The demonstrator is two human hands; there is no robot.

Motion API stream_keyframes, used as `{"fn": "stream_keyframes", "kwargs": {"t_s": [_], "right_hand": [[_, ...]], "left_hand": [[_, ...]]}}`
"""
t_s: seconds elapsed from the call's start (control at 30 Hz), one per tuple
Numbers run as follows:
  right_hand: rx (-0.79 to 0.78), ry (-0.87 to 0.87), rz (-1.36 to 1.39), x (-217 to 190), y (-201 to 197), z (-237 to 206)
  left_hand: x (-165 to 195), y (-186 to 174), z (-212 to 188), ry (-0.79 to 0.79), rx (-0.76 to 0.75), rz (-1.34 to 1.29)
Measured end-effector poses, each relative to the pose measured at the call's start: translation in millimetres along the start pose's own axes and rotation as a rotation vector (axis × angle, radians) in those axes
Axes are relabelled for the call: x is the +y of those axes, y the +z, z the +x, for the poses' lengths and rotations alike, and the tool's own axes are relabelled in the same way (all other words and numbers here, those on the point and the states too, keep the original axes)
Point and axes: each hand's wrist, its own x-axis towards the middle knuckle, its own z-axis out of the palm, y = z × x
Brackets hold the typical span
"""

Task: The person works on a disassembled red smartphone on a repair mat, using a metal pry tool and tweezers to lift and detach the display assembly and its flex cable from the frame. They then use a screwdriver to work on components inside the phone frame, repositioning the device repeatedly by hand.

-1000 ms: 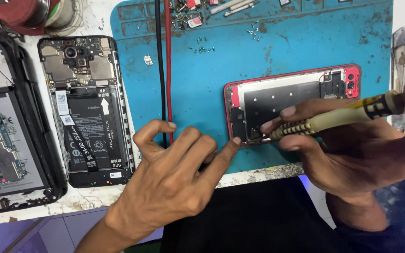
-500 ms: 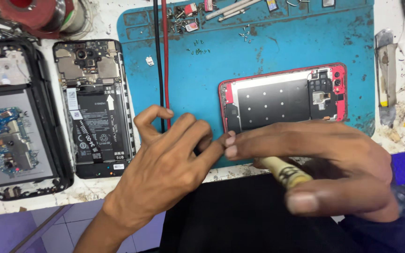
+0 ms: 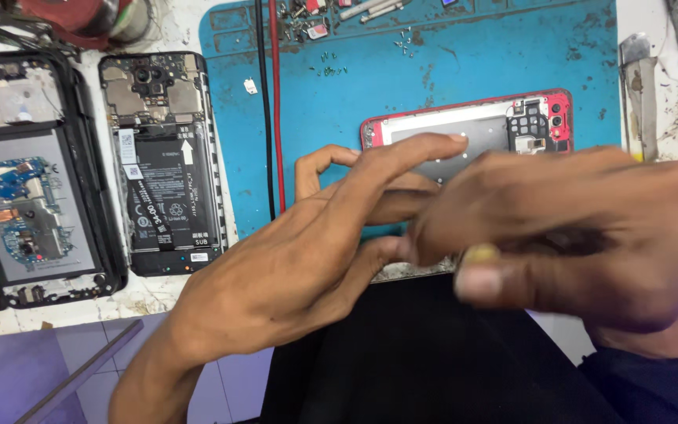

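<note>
A red-framed phone (image 3: 464, 126) lies open, back up, on the blue mat (image 3: 433, 71). My left hand (image 3: 315, 251) reaches over its near left corner with fingers spread; the index fingertip rests on the phone's grey inner plate and nothing shows in the hand. My right hand (image 3: 582, 228), blurred by motion, hovers over the phone's near edge and covers most of it. It is closed around a yellow-handled screwdriver (image 3: 480, 253), of which only a bit of handle shows. The tip is hidden where the two hands meet.
An opened black phone with its battery showing (image 3: 162, 165) and another stripped phone (image 3: 25, 173) lie at the left. A red and a black wire (image 3: 272, 102) cross the mat's left side. Several tiny screws (image 3: 331, 71) lie on the mat. Metal tools (image 3: 637, 86) lie at the right.
My right hand has swung the screwdriver off the phone and pulled it toward me, handle now in the palm. My left hand has lifted and stretched its index finger over the phone.
</note>
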Motion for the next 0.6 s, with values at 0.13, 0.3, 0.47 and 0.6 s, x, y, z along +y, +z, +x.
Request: {"fn": "stream_keyframes", "kwargs": {"t_s": [0.13,0.3,0.47,0.6], "right_hand": [[0.060,0.181,-0.013,-15.4,12.2,11.1],[0.024,-0.378,-0.074,-15.9,7.4,43.4],[0.058,-0.401,-0.095,-0.4,4.9,32.8],[0.033,-0.431,-0.063,2.5,1.2,26.4]], "left_hand": [[-2.8,5.4,-1.3,-0.060,0.032,-0.034],[-3.7,12.7,4.8,-0.052,0.188,0.118],[-0.3,9.7,6.4,-0.085,0.086,-0.042],[0.8,14.5,15.0,0.010,0.191,0.115]]}}
